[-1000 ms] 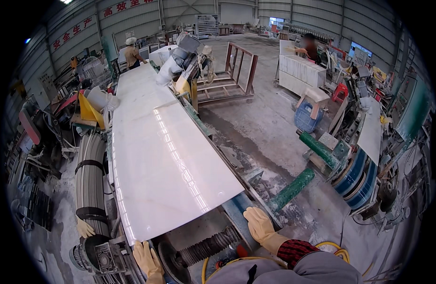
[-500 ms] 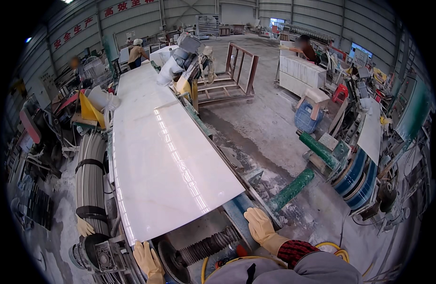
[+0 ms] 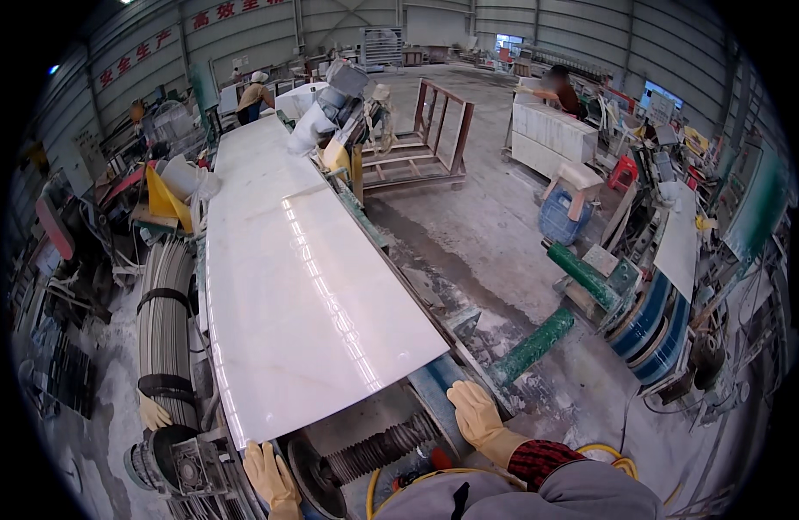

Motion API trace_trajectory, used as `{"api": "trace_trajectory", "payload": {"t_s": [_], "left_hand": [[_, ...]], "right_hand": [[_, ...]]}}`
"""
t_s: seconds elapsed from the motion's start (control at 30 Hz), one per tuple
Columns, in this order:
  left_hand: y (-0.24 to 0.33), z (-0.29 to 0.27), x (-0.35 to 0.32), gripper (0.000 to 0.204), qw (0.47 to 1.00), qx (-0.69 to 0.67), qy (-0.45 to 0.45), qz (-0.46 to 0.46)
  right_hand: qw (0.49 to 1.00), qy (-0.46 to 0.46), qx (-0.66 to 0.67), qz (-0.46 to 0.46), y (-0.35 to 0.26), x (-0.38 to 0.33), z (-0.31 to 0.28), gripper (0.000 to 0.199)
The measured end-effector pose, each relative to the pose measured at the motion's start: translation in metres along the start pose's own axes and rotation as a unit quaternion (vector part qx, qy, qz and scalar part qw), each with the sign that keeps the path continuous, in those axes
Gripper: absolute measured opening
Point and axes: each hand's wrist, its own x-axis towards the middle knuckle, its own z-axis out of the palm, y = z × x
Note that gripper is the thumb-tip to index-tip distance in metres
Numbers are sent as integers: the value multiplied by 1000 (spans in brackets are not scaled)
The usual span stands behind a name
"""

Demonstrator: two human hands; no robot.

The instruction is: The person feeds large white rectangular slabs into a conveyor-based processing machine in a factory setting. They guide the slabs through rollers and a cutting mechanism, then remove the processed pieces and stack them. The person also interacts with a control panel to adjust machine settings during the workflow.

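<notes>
White stone slab [image 3: 308, 295] unmoved, left hand [image 3: 271, 475], right hand [image 3: 476, 414] still resting.

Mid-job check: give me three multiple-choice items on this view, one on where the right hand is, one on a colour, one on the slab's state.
1. Where does the right hand rest?
A. on the machine frame just past the white stone slab's near right corner
B. on the blue drum
C. on the wooden rack

2. What colour are the two rollers at the right of the line?
A. red
B. green
C. white

3. How does the white stone slab lie?
A. upright against a wall
B. broken in two pieces
C. flat on the line, glossy face up

Answers:
1 A, the gloved hand sits on the frame beside the slab's corner, while the left hand is at the slab's near edge.
2 B, both rollers are green.
3 C, the slab lies flat and reflects the lights.
</notes>
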Motion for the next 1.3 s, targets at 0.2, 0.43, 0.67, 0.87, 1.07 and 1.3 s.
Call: {"api": "trace_trajectory", "payload": {"t_s": [0.2,0.43,0.67,0.87,1.07,1.3], "left_hand": [[8,-5,1,39,1000,-7,4,-2],[9,-6,-2,38,1000,-13,8,-3],[6,-6,-6,41,1000,11,0,9],[3,-1,-12,41,999,30,9,8],[8,-6,-12,40,1000,24,3,0],[8,-6,-15,41,1000,19,1,5]], "right_hand": [[1000,7,-5,4,6,-11,6,41],[1000,3,-3,13,5,-13,6,40],[1000,5,3,16,2,-12,2,40],[1000,14,5,8,-3,-10,-1,37],[1000,-1,6,14,-5,-9,-4,38],[1000,11,3,15,-5,-13,-2,37]]}}
